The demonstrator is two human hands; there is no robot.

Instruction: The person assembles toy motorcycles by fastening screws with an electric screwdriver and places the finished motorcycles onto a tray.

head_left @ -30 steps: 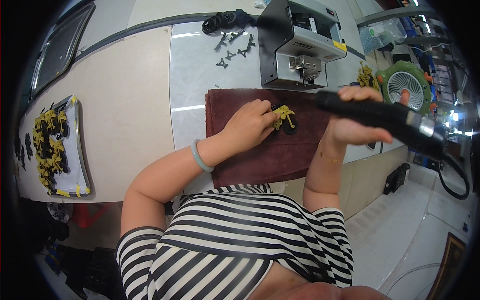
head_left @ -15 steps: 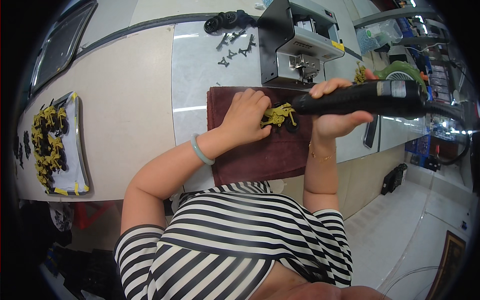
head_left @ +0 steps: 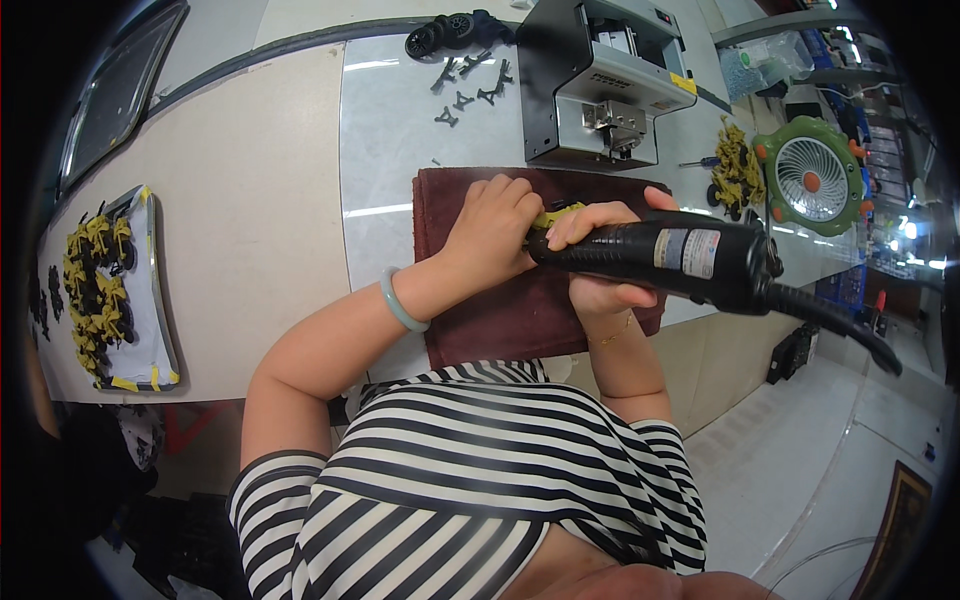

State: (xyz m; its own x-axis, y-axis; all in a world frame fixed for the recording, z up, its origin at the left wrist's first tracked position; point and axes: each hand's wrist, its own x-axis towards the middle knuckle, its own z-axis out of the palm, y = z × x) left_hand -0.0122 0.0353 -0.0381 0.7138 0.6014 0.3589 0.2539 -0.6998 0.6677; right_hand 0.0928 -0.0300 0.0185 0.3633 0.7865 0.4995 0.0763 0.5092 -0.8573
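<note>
On a folded maroon cloth (head_left: 480, 325), my left hand (head_left: 490, 226) steadies a yellow and black toy motorcycle (head_left: 559, 213), its fingers bent round the left side. My right hand (head_left: 598, 220) grips a black corded electric screwdriver (head_left: 642, 256), fingers over the top and thumb below. The tool lies almost level, its front end close to my left fingertips at the motorcycle. Both the tip and most of the toy are hidden behind my hands and the tool, so the contact point cannot be made out.
Behind the cloth stands a black and grey machine (head_left: 590, 95). Small dark parts (head_left: 462, 100) and black wheels (head_left: 424, 40) lie left of it. Yellow toy motorcycles (head_left: 738, 170) stand by a green fan (head_left: 812, 180); more fill a tray (head_left: 165, 340) at far left.
My right hand has brought the screwdriver left and slightly down, its front end now by my left fingers, covering most of the motorcycle. My left hand has stayed put.
</note>
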